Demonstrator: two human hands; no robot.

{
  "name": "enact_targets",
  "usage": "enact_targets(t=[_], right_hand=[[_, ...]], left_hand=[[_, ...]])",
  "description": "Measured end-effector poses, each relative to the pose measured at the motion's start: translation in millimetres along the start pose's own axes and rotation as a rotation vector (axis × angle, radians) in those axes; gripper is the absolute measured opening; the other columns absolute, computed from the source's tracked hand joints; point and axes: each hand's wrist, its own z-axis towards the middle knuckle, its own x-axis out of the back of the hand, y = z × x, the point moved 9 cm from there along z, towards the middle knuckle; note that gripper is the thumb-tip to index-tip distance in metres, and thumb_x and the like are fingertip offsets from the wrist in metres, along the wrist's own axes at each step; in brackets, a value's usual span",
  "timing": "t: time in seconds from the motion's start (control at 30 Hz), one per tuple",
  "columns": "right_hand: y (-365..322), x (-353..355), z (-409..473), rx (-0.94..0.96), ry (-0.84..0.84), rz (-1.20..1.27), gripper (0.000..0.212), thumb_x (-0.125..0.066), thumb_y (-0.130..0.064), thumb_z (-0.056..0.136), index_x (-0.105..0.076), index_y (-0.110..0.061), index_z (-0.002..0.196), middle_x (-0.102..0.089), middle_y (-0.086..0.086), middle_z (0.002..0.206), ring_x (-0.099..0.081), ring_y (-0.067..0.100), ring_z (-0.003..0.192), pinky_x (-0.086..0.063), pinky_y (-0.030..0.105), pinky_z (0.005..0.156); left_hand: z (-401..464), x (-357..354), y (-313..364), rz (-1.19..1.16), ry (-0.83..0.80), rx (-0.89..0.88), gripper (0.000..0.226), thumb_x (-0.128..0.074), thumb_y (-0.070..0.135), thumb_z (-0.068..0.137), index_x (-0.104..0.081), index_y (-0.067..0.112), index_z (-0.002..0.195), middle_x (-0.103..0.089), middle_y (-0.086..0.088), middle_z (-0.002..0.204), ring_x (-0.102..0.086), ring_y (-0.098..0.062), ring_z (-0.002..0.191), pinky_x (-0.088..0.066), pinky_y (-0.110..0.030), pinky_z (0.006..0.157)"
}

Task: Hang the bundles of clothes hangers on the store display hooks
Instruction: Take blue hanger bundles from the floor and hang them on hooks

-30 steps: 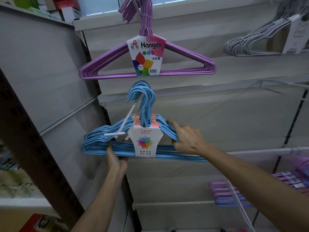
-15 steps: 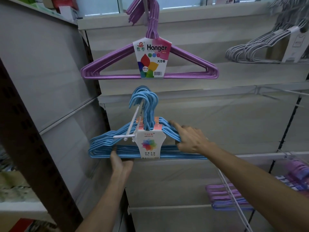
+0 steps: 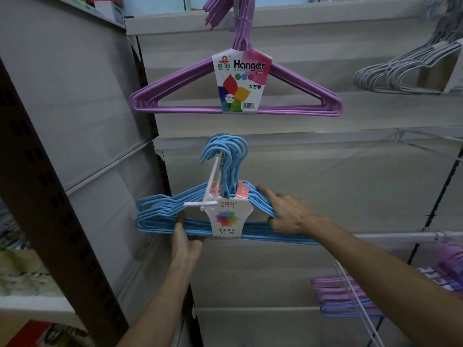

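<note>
Two hands on one blue bundle (image 3: pixel 175 216) of hangers, low on the wall under the purple bundle (image 3: pixel 235 96). Curly blue tops (image 3: pixel 225 151) looped over the white hook (image 3: pixel 213 181), so hung already, it seems, or nearly. Paper label (image 3: pixel 229 219) in front, facing out, easy to read for a shopper.

Left hand (image 3: pixel 186 242) under the bottom bars, thumb up on the front, other fingers tucked behind and out of sight. Probably pinching the bars to carry the weight and keep the bundle from swinging. Right hand (image 3: pixel 288 214) on the sloping right shoulder, fingers curled over the blue bars and wrapped round them, likely to keep the bundle level and pushed back along the hook.

Up high, purple bundle on its own hook, tops over it, label out, hanging straight. Good guess at the plan: one colour over another, all facing the same way.

Far right, up top, grey bundle (image 3: pixel 400 71) hanging too. Lower right, more purple and blue hangers (image 3: pixel 345 296) lying flat by a long white hook (image 3: pixel 350 284), maybe waiting for a turn. Plain pale wall panels (image 3: pixel 325 186) behind. Dark brown post (image 3: pixel 50 196) with small holes at the left.

Next, probably: let go slowly, then check for no slipping off the tip.
</note>
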Motion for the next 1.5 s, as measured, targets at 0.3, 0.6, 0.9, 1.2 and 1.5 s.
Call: enact_targets(t=[0.3, 0.6, 0.9, 1.2, 1.5], right_hand=[[-25, -4, 17, 0.026, -0.091, 0.169, 0.107, -0.07, -0.05, 0.079, 0.003, -0.03, 0.155, -0.038, 0.012, 0.15, -0.045, 0.031, 0.129, -0.041, 0.049, 0.107], [-41, 40, 16, 0.125, -0.297, 0.398, 0.102, -0.073, -0.028, 0.083, -0.004, -0.024, 0.157, -0.015, 0.001, 0.163, -0.018, 0.017, 0.149, -0.019, 0.033, 0.119], [-63, 82, 32, 0.007, 0.12, 1.214, 0.063, -0.026, -0.055, 0.101, -0.021, -0.024, 0.155, -0.021, -0.002, 0.162, -0.021, 0.015, 0.148, -0.021, 0.046, 0.12], [-92, 91, 43, -0.07, 0.185, 1.157, 0.067, -0.022, -0.06, 0.1, -0.034, -0.018, 0.151, -0.038, 0.004, 0.154, -0.038, 0.017, 0.139, -0.023, 0.04, 0.12], [-106, 95, 42, -0.099, 0.205, 1.077, 0.06, -0.019, -0.051, 0.104, -0.022, -0.018, 0.154, -0.03, 0.005, 0.156, -0.035, 0.019, 0.138, -0.024, 0.036, 0.114]], left_hand=[[0, 0, 13, 0.01, -0.006, -0.022, 0.051, -0.068, 0.032, 0.087, -0.053, 0.018, 0.134, -0.06, -0.017, 0.13, -0.06, -0.034, 0.115, -0.05, -0.057, 0.096], [-5, 9, 12, 0.022, -0.058, 0.048, 0.049, -0.065, 0.023, 0.09, -0.049, 0.015, 0.136, -0.051, -0.022, 0.138, -0.052, -0.039, 0.124, -0.043, -0.061, 0.101], [-25, 15, -5, 0.121, -0.075, 0.219, 0.045, -0.056, 0.028, 0.096, -0.043, 0.011, 0.136, -0.047, -0.027, 0.138, -0.05, -0.044, 0.125, -0.041, -0.062, 0.101], [-36, 18, -1, 0.105, -0.085, 0.291, 0.054, -0.05, 0.025, 0.098, -0.035, 0.004, 0.145, -0.054, -0.031, 0.12, -0.053, -0.046, 0.116, -0.044, -0.059, 0.097], [-46, 21, -6, 0.121, -0.12, 0.332, 0.057, -0.055, 0.03, 0.097, -0.035, 0.005, 0.145, -0.05, -0.034, 0.125, -0.048, -0.048, 0.125, -0.042, -0.059, 0.103]])
